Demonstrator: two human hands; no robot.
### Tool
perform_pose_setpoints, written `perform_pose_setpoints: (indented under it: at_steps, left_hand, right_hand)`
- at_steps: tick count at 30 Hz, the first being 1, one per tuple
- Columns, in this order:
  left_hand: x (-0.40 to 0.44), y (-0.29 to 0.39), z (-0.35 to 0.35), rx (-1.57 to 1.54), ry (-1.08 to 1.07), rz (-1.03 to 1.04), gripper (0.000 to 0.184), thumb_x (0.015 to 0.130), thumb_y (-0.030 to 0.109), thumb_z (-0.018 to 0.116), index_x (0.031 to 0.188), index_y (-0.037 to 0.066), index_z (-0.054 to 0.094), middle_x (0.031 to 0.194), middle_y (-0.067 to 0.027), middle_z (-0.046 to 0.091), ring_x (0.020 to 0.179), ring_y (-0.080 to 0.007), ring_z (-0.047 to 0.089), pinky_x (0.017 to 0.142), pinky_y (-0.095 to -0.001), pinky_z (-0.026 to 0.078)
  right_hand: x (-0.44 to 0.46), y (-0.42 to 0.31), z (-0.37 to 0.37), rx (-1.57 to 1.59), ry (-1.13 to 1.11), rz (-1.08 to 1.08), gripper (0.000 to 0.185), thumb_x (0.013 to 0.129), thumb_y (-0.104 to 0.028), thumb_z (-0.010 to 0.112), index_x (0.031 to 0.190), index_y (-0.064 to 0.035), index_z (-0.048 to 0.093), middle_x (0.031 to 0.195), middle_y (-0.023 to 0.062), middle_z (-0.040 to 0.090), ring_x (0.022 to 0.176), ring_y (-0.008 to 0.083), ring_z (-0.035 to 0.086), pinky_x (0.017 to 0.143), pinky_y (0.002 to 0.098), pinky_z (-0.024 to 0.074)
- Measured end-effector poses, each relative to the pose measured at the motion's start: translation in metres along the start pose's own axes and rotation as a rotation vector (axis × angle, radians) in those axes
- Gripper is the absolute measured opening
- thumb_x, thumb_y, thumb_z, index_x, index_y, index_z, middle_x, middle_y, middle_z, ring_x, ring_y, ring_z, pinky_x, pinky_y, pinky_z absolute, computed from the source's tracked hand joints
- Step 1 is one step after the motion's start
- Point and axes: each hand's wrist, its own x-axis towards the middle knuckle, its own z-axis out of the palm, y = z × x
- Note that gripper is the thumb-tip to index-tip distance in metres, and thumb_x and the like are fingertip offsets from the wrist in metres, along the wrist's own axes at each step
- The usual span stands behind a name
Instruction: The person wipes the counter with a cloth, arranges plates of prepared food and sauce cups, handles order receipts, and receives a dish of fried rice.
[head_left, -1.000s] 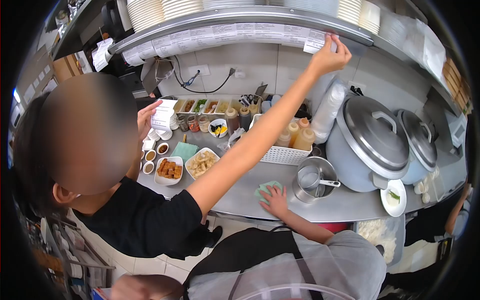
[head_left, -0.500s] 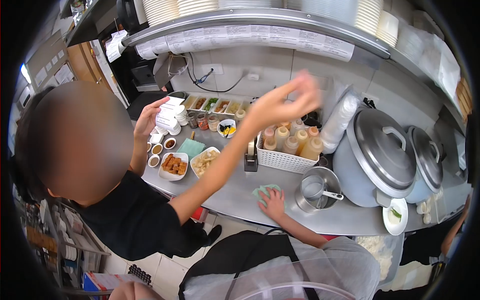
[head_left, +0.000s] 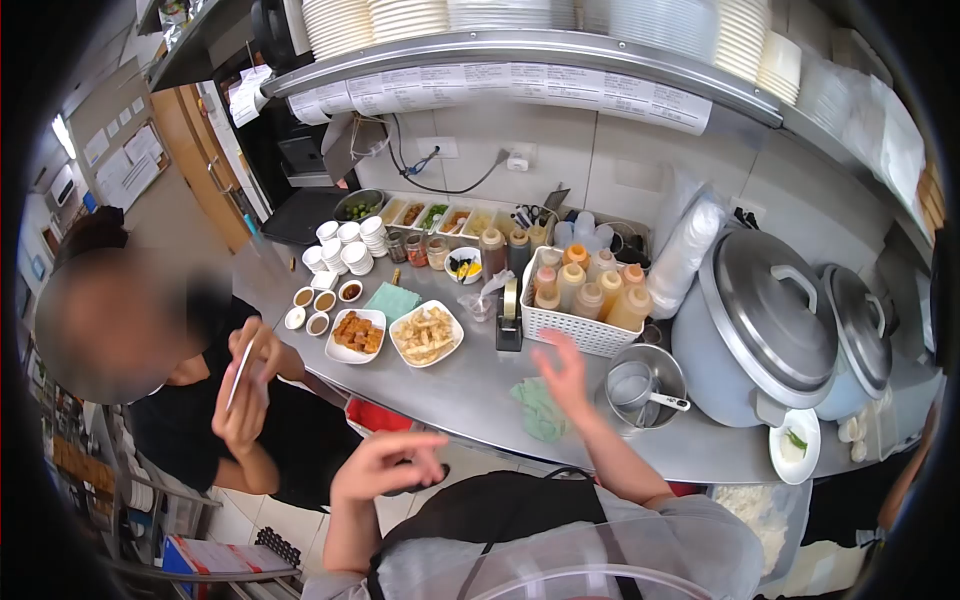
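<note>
My right hand (head_left: pixel 563 375) is raised just above the steel counter, fingers apart and holding nothing. A crumpled green cloth (head_left: pixel 541 408) lies on the counter beside it. To its right stands a metal pot (head_left: pixel 668 366) with a white-handled strainer (head_left: pixel 633 388) inside. My left hand (head_left: pixel 388 466) hovers in front of the counter's edge, index finger stretched out, the others loosely bent, with nothing visible in it. Beyond it on the counter are a bowl of pale fried pieces (head_left: pixel 426 334) and a bowl of browned pieces (head_left: pixel 356 336).
A co-worker (head_left: pixel 215 400) at the left holds a thin, flat object (head_left: pixel 239 376) in both hands. A white basket of sauce bottles (head_left: pixel 575 331), a tape dispenser (head_left: pixel 509 325) and large lidded cookers (head_left: pixel 745 330) line the back. Receipts (head_left: pixel 520 88) hang from the shelf overhead.
My right hand has lifted off the green cloth, and my left hand has come up into view. The co-worker's arm, stretched across the counter before, has drawn back to the left.
</note>
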Motion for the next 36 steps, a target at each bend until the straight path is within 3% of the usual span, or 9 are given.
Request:
perform_pose_setpoints:
  at_steps: [3, 4, 8, 16, 24, 28, 30, 32, 36]
  left_hand:
    - [0.024, -0.026, 0.001, 0.019, 0.069, -0.143, 0.033, 0.084, 0.011, 0.052, 0.115, 0.000, 0.049, 0.080, -0.0063, 0.058, 0.070, -0.0095, 0.053, 0.065, -0.0224, 0.044]
    - [0.027, -0.031, 0.001, 0.016, 0.074, -0.143, 0.033, 0.084, 0.011, 0.052, 0.115, 0.000, 0.049, 0.080, -0.0063, 0.058, 0.070, -0.0095, 0.053, 0.065, -0.0224, 0.044]
    - [0.034, -0.039, 0.003, 0.026, 0.002, -0.169, 0.032, 0.085, 0.013, 0.050, 0.116, 0.003, 0.049, 0.081, -0.0046, 0.058, 0.071, -0.0090, 0.052, 0.066, -0.0226, 0.044]
    - [0.023, -0.050, 0.000, 0.043, 0.019, -0.217, 0.031, 0.085, 0.013, 0.051, 0.116, 0.006, 0.049, 0.082, -0.0034, 0.057, 0.072, -0.0086, 0.052, 0.066, -0.0226, 0.044]
    - [0.016, -0.054, 0.001, -0.007, 0.054, -0.210, 0.030, 0.086, 0.012, 0.050, 0.115, 0.004, 0.049, 0.081, -0.0041, 0.057, 0.071, -0.0090, 0.053, 0.065, -0.0224, 0.044]
    - [0.015, -0.059, -0.002, 0.013, 0.058, -0.213, 0.031, 0.085, 0.012, 0.051, 0.115, 0.004, 0.049, 0.081, -0.0035, 0.057, 0.071, -0.0083, 0.052, 0.064, -0.0220, 0.044]
    - [0.015, -0.062, -0.005, 0.018, 0.062, -0.214, 0.030, 0.085, 0.012, 0.052, 0.114, 0.005, 0.050, 0.079, -0.0029, 0.057, 0.070, -0.0077, 0.052, 0.063, -0.0218, 0.045]
    - [0.017, -0.063, -0.009, 0.033, 0.075, -0.209, 0.030, 0.085, 0.012, 0.052, 0.114, 0.004, 0.050, 0.079, -0.0030, 0.057, 0.070, -0.0077, 0.052, 0.063, -0.0221, 0.045]
    - [0.023, -0.059, -0.015, 0.015, 0.119, -0.252, 0.029, 0.085, 0.011, 0.051, 0.114, 0.005, 0.051, 0.079, -0.0036, 0.057, 0.070, -0.0077, 0.052, 0.064, -0.0225, 0.045]
  right_hand:
    - [0.082, -0.028, -0.037, 0.333, 0.203, 0.140, 0.027, 0.082, -0.012, 0.055, 0.107, -0.0013, 0.052, 0.105, 0.0063, 0.055, 0.099, 0.0144, 0.050, 0.084, 0.0281, 0.0400]
    - [0.113, -0.047, -0.053, 0.350, 0.270, 0.014, 0.031, 0.082, -0.015, 0.056, 0.110, -0.0021, 0.051, 0.105, 0.0070, 0.055, 0.099, 0.0146, 0.050, 0.085, 0.0274, 0.0396]
    - [0.208, -0.056, -0.108, 0.909, 0.366, 0.217, 0.054, 0.080, -0.022, 0.060, 0.125, -0.0041, 0.037, 0.121, 0.0095, 0.043, 0.109, 0.0192, 0.041, 0.088, 0.0336, 0.0366]
    - [0.277, -0.049, -0.130, 0.897, 0.490, 0.208, 0.040, 0.075, -0.028, 0.065, 0.107, -0.0144, 0.046, 0.116, 0.0016, 0.044, 0.101, 0.0163, 0.039, 0.091, 0.0442, 0.0238]
    - [0.212, -0.062, -0.089, 0.874, 0.591, 0.183, 0.046, 0.079, -0.027, 0.061, 0.116, -0.0063, 0.043, 0.112, 0.0056, 0.049, 0.109, 0.0181, 0.041, 0.090, 0.0366, 0.0333]
    - [0.101, -0.035, -0.029, 0.457, -0.106, 0.212, 0.022, 0.080, -0.023, 0.060, 0.092, -0.0042, 0.058, 0.089, 0.0028, 0.060, 0.086, 0.0099, 0.054, 0.078, 0.0243, 0.0408]
    - [0.035, 0.023, 0.002, 0.121, -0.344, 0.386, 0.020, 0.078, -0.021, 0.062, 0.086, -0.0034, 0.061, 0.086, 0.0056, 0.062, 0.083, 0.0140, 0.057, 0.075, 0.0292, 0.0441]
    - [-0.014, 0.041, 0.005, -0.314, -0.603, 0.158, 0.032, 0.078, -0.026, 0.059, 0.102, -0.0054, 0.058, 0.104, 0.0129, 0.057, 0.099, 0.0248, 0.053, 0.086, 0.0384, 0.0392]
    - [-0.106, 0.077, 0.003, -0.767, -0.681, 0.149, 0.045, 0.081, -0.032, 0.052, 0.119, -0.0085, 0.047, 0.125, 0.0170, 0.041, 0.117, 0.0327, 0.037, 0.096, 0.0467, 0.0276]
